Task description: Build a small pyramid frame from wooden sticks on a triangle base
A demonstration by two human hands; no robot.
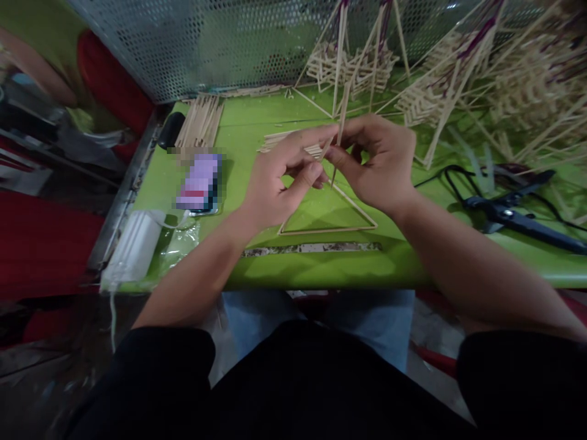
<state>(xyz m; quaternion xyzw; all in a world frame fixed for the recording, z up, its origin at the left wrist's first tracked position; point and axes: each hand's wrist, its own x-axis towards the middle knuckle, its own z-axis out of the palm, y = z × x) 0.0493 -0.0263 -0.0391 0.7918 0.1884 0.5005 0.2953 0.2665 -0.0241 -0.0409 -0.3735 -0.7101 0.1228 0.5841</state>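
Observation:
Thin wooden sticks [343,113] stand nearly upright between my two hands above the green table [247,183]. My left hand [287,177] pinches a stick between thumb and fingers. Close beside it, my right hand [376,159] is closed on the sticks with thumb and index finger. Below both hands, a triangular stick frame [328,231] lies on the table, its upper part hidden by the hands. A small row of loose sticks [275,140] shows behind my left hand.
Finished stick structures [431,91] crowd the back right. Black-handled pliers [509,214] lie at the right. On the left are a stick bundle [200,122], a phone [199,183], a white box [135,244] and a black object [171,130]. A perforated metal panel [206,49] borders the back.

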